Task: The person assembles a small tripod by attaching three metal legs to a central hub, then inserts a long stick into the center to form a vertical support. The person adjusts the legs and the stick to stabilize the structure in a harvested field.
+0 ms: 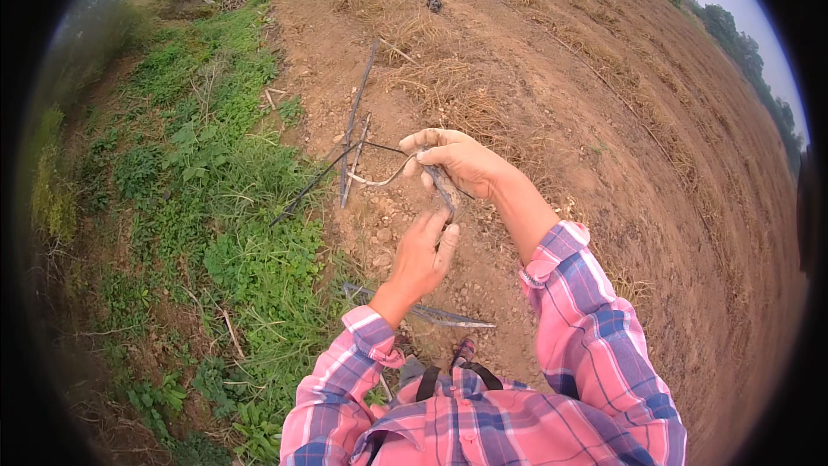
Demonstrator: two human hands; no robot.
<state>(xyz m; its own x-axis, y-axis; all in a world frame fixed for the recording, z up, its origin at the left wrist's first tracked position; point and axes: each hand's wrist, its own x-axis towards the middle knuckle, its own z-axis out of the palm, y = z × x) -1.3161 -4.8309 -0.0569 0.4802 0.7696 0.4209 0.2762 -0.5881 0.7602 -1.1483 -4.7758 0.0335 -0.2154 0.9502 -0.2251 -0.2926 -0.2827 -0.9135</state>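
A flat, soil-stained black plastic strip or tube (444, 189) is bunched between my two hands. My right hand (462, 158) is closed on its upper part, with the thumb and forefinger pinching a pale strip (381, 180) that loops out to the left. My left hand (424, 249) is below, its fingertips at the lower end of the black piece; whether they grip it is unclear. A thin dark length (310, 185) runs from near my right hand down left onto the weeds. Another dark strip (356, 110) lies on the soil beyond.
Folded dark strips (440, 316) lie on the soil near my feet. Green weeds (239, 233) cover the left side. Dry plant rows (446, 90) run over brown soil ahead and to the right. A small dark bundle (434, 4) lies farther up.
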